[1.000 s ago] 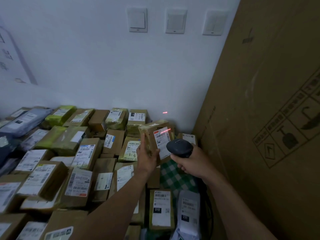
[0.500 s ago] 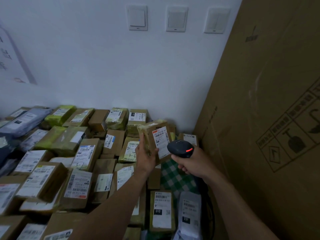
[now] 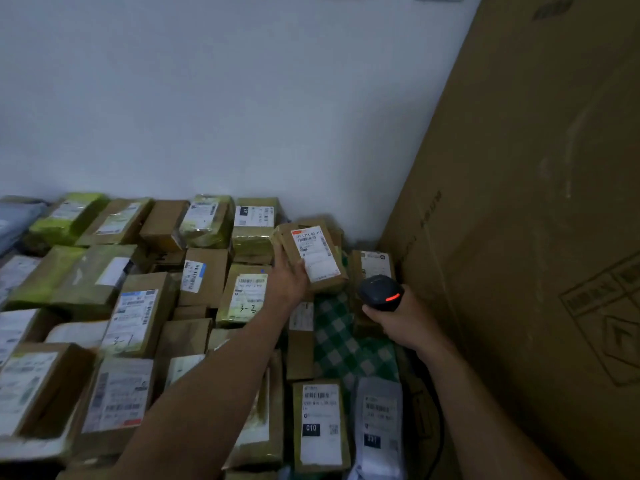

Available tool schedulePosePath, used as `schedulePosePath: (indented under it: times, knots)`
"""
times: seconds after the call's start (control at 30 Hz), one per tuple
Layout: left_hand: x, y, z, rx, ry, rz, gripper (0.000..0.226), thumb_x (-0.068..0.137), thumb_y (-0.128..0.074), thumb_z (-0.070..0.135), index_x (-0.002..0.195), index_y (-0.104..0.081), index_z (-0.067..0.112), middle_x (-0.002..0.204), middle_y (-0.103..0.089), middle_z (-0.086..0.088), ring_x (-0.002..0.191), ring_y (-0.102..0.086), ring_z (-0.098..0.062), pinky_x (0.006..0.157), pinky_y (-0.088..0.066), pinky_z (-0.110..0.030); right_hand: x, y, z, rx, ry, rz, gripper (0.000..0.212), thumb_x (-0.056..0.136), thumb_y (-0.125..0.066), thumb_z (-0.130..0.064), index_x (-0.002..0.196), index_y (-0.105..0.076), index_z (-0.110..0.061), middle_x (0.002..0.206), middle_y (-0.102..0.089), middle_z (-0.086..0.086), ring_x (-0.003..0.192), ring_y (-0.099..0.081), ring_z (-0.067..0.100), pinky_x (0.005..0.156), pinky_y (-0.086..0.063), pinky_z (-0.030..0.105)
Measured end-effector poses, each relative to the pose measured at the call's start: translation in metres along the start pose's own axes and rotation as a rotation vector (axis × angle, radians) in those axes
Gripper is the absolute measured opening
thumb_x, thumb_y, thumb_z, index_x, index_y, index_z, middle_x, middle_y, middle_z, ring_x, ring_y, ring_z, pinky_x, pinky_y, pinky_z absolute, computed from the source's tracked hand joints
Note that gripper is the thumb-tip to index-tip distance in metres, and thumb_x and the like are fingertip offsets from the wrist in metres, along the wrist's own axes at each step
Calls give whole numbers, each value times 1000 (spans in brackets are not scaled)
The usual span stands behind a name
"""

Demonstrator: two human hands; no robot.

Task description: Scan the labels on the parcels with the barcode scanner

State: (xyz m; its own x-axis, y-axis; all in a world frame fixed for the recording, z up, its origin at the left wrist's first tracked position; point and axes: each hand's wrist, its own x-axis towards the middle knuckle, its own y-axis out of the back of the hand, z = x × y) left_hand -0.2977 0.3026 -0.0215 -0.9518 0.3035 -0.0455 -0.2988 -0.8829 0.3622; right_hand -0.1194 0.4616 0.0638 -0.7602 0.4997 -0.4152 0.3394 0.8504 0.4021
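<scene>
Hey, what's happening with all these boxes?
A person is scanning parcels. The left hand holds a small brown parcel tilted up, label facing them, while the right hand grips a black barcode scanner just beside it, its red light on. Many more labelled parcels lie heaped against the wall.

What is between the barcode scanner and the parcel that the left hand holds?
In the head view, nothing stands between the barcode scanner and the held parcel; the green checked cloth shows below that gap.
</scene>
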Motion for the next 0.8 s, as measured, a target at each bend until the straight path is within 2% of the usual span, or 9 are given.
schedulePosePath:
  times: [0.1, 0.23, 0.37, 0.4, 0.47, 0.53, 0.6, 0.8]
  knots:
    - [45, -21, -19, 20, 57, -108, 69, 102, -48, 54, 159, -19, 30, 150, -50, -7, 133, -56, -26, 107, -50, -51, 24, -4, 7, -8, -73, -21, 79, 86, -84, -28, 152, -42, -24, 148, -56, 1, 136, -53, 22, 111, -43, 42]
    - [66, -37, -16, 56, -15, -220, 54, 108, -43, 49, 156, -29, 27, 141, -52, 3, 126, -51, -11, 108, -45, -40, 48, -9, 15, -41, -131, -12, 80, 85, -85, -29, 152, -42, -24, 148, -56, 0, 135, -53, 21, 112, -43, 42]
    - [88, -48, -35, 133, 23, -216, 59, 104, -34, 61, 154, -27, 30, 147, -51, -4, 133, -54, -24, 109, -46, -58, 65, -14, 21, -65, -174, -10, 76, 85, -85, -29, 149, -46, -25, 144, -59, -1, 128, -56, 19, 103, -46, 36]
    - [87, -51, -39, 214, 0, -192, 63, 103, -32, 62, 157, -21, 32, 155, -42, -8, 138, -49, -28, 111, -44, -62, 67, -15, 23, -74, -176, -7, 73, 85, -85, -29, 147, -48, -25, 141, -60, -2, 123, -57, 16, 99, -46, 34]
    - [73, -57, -42, 465, -45, -131, 62, 105, -30, 57, 160, -8, 38, 169, -13, -8, 152, -25, -33, 119, -28, -66, 72, -15, 25, -80, -179, -1, 72, 84, -86, -31, 146, -50, -27, 139, -62, -4, 119, -58, 14, 97, -46, 33]
    - [59, -64, -44, 691, -163, -175, 59, 106, -38, 53, 160, -16, 40, 171, -4, -4, 156, -8, -32, 124, -13, -62, 76, -15, 29, -71, -195, 5, 76, 83, -87, -30, 148, -49, -28, 140, -62, -4, 125, -58, 16, 107, -47, 40]
    - [52, -69, -49, 809, -239, -314, 63, 102, -53, 44, 158, -27, 38, 171, -11, -4, 157, -7, -32, 126, -11, -60, 79, -13, 33, -61, -213, 11, 77, 82, -88, -29, 148, -48, -27, 139, -62, -3, 127, -58, 17, 111, -47, 45]
    - [88, -71, -49, 890, -244, -310, 72, 97, -65, 28, 158, -29, 36, 171, -12, -3, 159, -3, -30, 124, 2, -66, 75, -7, 41, -64, -201, 69, 72, 78, -90, -33, 140, -55, -25, 131, -67, -4, 117, -63, 13, 100, -52, 37]
